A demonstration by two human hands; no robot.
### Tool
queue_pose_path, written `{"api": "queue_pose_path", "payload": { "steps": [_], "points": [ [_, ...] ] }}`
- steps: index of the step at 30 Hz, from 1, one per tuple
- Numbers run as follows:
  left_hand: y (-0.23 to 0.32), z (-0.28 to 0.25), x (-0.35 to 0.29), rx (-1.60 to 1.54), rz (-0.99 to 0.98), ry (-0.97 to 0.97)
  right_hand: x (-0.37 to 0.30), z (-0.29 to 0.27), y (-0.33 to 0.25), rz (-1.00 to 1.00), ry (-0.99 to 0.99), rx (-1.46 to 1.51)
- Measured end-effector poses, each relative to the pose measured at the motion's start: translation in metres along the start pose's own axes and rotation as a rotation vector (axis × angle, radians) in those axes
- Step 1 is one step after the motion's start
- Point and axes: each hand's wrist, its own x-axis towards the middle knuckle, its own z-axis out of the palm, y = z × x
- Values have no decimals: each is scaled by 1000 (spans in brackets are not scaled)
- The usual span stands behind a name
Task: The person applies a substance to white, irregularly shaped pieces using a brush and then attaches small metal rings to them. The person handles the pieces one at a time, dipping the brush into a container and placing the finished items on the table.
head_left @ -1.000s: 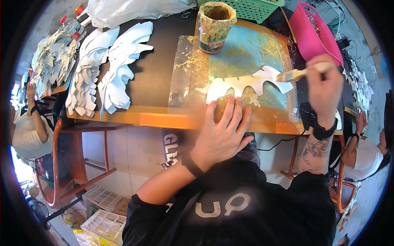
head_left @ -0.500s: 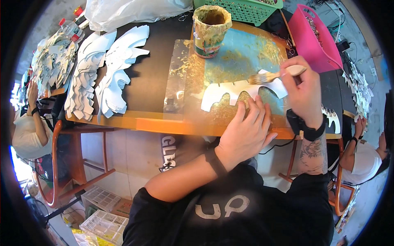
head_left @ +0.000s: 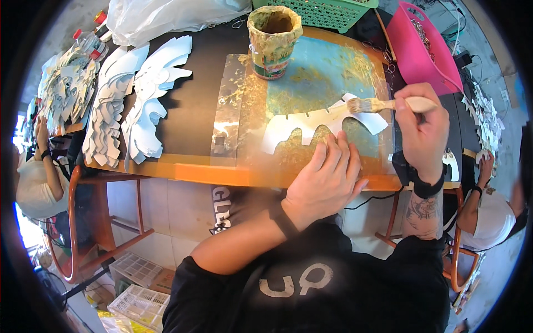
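Observation:
A white scalloped cutout [head_left: 317, 119], with arched notches along its near edge, lies on a blue, glue-smeared mat [head_left: 316, 61]. My left hand [head_left: 327, 176] is open, its fingers stretched out and their tips resting at the cutout's near edge. My right hand [head_left: 424, 125] grips the wooden handle of a flat paintbrush [head_left: 383, 104]. The bristles are over the right part of the cutout; whether they touch it I cannot tell. Behind the cutout stands an open can [head_left: 271, 47], its rim crusted with yellowish glue and its inside dark.
Stacks of white cutouts [head_left: 152, 100] lie at the table's left. A white plastic bag [head_left: 166, 19], a green basket [head_left: 316, 14] and a pink basket [head_left: 419, 50] stand along the back. Scissors [head_left: 383, 50] lie beside the mat. Other people sit at far left and far right.
The brush and my right hand have moved right, toward the cutout's right end. My left hand stays at the near edge. The whole view has shifted slightly.

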Motion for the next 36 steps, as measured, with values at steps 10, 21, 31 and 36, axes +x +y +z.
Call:
{"api": "queue_pose_path", "payload": {
  "steps": [10, 21, 31, 36],
  "points": [
    [-2, -1, 0, -22, -5, 24, 19, -4, 16, -76, -28, -114],
    [-4, -1, 0, -55, 4, 33, 18, -1, 22, -106, 12, -131],
    [-5, -1, -3, -78, 8, 38, 20, -1, 30, -97, -34, -236],
    [-4, 0, -1, -59, 5, 40, 5, -2, 12, -102, -178, 28]
  ]
}}
